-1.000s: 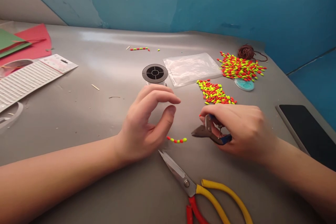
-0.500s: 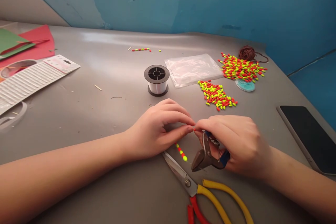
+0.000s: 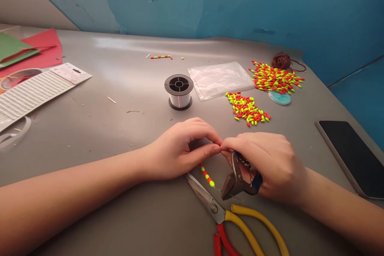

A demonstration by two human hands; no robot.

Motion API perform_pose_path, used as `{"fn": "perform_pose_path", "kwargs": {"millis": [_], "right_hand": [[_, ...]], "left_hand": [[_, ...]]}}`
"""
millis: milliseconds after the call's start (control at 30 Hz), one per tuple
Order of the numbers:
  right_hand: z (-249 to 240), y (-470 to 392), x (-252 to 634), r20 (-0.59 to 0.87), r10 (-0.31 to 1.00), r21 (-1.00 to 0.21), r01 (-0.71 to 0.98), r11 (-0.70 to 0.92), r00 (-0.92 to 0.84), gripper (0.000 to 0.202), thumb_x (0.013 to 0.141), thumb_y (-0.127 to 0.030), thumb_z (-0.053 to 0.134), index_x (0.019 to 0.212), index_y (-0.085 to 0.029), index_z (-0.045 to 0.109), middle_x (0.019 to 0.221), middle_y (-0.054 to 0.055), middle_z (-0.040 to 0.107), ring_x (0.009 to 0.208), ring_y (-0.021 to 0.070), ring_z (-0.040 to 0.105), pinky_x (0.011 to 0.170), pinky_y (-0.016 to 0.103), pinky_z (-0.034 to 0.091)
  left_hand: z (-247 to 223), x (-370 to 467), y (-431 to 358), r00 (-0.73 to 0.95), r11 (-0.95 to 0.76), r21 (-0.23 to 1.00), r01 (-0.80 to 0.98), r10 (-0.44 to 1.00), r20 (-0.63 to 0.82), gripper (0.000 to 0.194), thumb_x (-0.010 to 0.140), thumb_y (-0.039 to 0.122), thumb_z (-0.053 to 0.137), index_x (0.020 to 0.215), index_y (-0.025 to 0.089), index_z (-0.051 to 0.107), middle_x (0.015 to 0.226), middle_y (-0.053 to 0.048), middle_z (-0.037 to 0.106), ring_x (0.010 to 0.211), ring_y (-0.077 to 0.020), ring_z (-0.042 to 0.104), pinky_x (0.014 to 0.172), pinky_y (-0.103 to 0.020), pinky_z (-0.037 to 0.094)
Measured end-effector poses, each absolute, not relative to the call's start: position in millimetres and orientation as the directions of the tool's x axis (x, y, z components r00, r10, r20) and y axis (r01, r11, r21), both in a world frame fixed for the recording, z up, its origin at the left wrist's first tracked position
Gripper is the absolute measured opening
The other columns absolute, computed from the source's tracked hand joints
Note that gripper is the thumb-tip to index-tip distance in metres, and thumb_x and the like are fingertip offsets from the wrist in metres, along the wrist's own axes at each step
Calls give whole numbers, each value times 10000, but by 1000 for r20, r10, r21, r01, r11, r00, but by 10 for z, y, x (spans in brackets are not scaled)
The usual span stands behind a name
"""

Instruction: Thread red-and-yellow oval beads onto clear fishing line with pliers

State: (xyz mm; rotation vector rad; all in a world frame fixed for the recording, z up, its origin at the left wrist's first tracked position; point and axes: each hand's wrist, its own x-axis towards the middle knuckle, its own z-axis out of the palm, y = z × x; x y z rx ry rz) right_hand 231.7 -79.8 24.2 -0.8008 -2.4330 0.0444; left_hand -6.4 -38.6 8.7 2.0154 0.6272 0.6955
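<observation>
My left hand [image 3: 183, 152] is closed in a pinch, thumb and forefinger meeting at a small red bead. A short string of red and yellow-green beads [image 3: 207, 176] hangs out below that palm, with clear line trailing from its end. My right hand [image 3: 273, 164] curls around pliers [image 3: 235, 180] with blue grips, jaws pointing down and left. Its thumb and forefinger touch my left fingertips at the red bead, which they mostly hide. Just beneath both hands lie scissors [image 3: 213, 209] with yellow and red handles, their blade tips close to my left palm.
A spool of clear line [image 3: 179, 92] stands upright beyond my hands. Loose beads lie in two piles [image 3: 248, 109] near a plastic bag [image 3: 220, 80], and brown yarn [image 3: 281, 61] rests behind. A phone [image 3: 352, 156] lies right; a bead card [image 3: 42, 94] and coloured paper [image 3: 49, 48] lie left.
My left hand has lowered slightly, and the fingertips of both hands have come closer together around the red bead. The pliers' jaws have shifted slightly right.
</observation>
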Motion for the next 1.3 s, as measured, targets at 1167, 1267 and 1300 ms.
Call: {"fn": "perform_pose_path", "kwargs": {"millis": [1167, 1267, 1300], "right_hand": [[506, -457, 2567, -585, 351, -796, 600, -77, -731, 146, 909, -279, 681, 804, -181, 656, 694, -41, 528, 641, 118, 467, 577, 231, 391], [497, -443, 2564, -591, 325, -799, 592, -108, -738, 166, 921, -294, 674, 801, -185, 636, 693, -44, 501, 647, 119, 444, 583, 241, 368], [497, -443, 2563, -594, 317, -797, 593, -113, -739, 176, 926, -300, 669, 798, -187, 629, 692, -45, 490, 647, 120, 436, 582, 244, 360]], "left_hand": [[63, -117, -288, 668, 344, 914, -216, 735, -119, 160, 862, 59, 836, 849, 176, 728, 923, -46, 827, 919, -152, 797, 855, -255, 645], [65, -113, -292, 659, 349, 915, -204, 740, -135, 155, 854, 65, 846, 857, 174, 736, 931, -45, 830, 906, -148, 796, 844, -243, 646], [64, -112, -293, 653, 346, 917, -197, 744, -141, 151, 854, 67, 847, 862, 174, 740, 933, -44, 831, 901, -145, 796, 839, -238, 646]]}}
